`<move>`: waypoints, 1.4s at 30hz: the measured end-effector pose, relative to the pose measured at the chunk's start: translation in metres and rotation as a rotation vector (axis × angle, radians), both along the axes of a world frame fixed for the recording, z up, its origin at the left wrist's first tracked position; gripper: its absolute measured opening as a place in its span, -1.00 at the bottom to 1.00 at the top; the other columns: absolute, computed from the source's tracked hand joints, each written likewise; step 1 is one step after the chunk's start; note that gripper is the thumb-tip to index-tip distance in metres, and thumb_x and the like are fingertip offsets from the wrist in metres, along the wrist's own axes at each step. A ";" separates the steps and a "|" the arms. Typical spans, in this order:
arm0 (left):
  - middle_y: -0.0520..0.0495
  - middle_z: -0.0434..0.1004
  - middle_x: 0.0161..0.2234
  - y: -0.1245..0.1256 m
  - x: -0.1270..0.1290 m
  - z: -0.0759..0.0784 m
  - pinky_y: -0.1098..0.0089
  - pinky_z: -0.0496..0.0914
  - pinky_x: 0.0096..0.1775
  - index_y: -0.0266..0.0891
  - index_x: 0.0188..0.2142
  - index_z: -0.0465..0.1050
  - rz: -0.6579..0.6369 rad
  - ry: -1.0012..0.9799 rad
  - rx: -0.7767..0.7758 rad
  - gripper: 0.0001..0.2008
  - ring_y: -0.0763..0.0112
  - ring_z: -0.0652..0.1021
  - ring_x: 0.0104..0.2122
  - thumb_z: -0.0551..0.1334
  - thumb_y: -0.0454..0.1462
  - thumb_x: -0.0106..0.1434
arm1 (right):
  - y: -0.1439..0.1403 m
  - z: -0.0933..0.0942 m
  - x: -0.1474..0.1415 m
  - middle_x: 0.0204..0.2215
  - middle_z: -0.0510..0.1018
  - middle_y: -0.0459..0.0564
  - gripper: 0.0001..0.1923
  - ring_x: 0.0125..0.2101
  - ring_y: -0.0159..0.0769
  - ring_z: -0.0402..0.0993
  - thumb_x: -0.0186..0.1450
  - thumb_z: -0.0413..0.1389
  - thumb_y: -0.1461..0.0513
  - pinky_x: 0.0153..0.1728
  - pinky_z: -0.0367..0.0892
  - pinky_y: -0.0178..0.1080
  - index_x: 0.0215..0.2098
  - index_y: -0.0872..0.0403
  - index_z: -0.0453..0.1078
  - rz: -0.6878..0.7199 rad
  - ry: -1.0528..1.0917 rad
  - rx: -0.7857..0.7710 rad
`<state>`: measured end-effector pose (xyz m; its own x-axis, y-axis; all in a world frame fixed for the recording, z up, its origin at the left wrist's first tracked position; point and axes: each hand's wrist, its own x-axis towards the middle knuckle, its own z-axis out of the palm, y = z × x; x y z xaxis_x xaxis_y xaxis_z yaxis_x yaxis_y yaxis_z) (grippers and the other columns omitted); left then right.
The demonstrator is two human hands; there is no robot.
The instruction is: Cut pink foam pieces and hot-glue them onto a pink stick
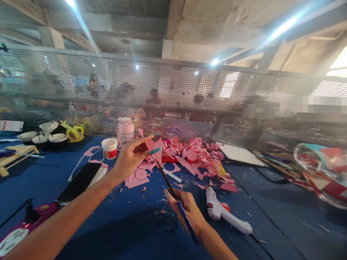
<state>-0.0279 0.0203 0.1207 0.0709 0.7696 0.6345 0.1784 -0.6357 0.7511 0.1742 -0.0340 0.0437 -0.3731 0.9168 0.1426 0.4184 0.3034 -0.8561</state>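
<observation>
glue gun [226, 213] right of scissors [171, 192]

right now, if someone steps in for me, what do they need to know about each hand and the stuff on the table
Left hand: raised over the table, pinching a pink paper piece.
Right hand: gripping scissors by the blue handle, blades reaching up into the pink piece.
Around them: a pile of pink cutouts and scraps just beyond the hands; a white glue gun lying right of the right hand; a phone, a small white cup and a pink-capped bottle to the left.
Done: many pink shapes already cut and heaped.
Left: the held piece is only partly cut; the glue gun is not in hand.
</observation>
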 end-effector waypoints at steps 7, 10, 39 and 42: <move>-0.05 0.51 -0.31 0.000 -0.001 0.000 0.43 0.42 -0.36 -0.19 -0.05 0.36 0.001 0.046 0.010 -0.58 0.45 0.46 -0.43 0.25 -0.28 0.04 | -0.003 0.007 -0.002 -0.66 0.03 -0.21 -0.63 -0.63 -0.52 0.00 0.16 -0.05 0.00 -0.65 0.02 -0.41 -0.60 0.09 0.06 -0.003 0.006 -0.031; -0.07 0.50 -0.22 0.001 -0.002 -0.002 0.40 0.44 -0.32 -0.16 -0.05 0.36 -0.006 0.070 0.023 -0.58 0.43 0.48 -0.38 0.24 -0.29 0.05 | -0.005 0.011 -0.003 -0.65 0.03 -0.21 -0.63 -0.62 -0.51 0.01 0.17 -0.04 0.01 -0.64 0.05 -0.42 -0.60 0.09 0.05 -0.011 0.003 -0.020; -0.06 0.50 -0.28 0.002 0.004 -0.012 0.35 0.43 -0.22 -0.14 -0.06 0.37 -0.049 0.066 -0.013 -0.60 0.35 0.48 -0.27 0.24 -0.28 0.05 | -0.001 0.004 -0.001 -0.64 0.01 -0.21 -0.64 -0.62 -0.52 -0.05 0.19 -0.07 0.01 -0.65 0.00 -0.42 -0.58 0.09 0.06 0.006 0.025 -0.007; -0.06 0.50 -0.25 0.002 0.004 -0.012 0.34 0.42 -0.19 -0.13 -0.07 0.38 -0.052 0.063 -0.003 -0.61 0.35 0.47 -0.24 0.24 -0.29 0.05 | -0.001 0.003 0.000 -0.64 0.00 -0.21 -0.63 -0.62 -0.53 -0.07 0.18 -0.06 0.01 -0.66 0.00 -0.43 -0.59 0.09 0.05 0.013 0.032 -0.009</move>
<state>-0.0240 0.0221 0.1091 0.1505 0.7660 0.6250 0.1921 -0.6428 0.7416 0.1737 -0.0351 0.0465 -0.3808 0.9130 0.1461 0.3865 0.3007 -0.8719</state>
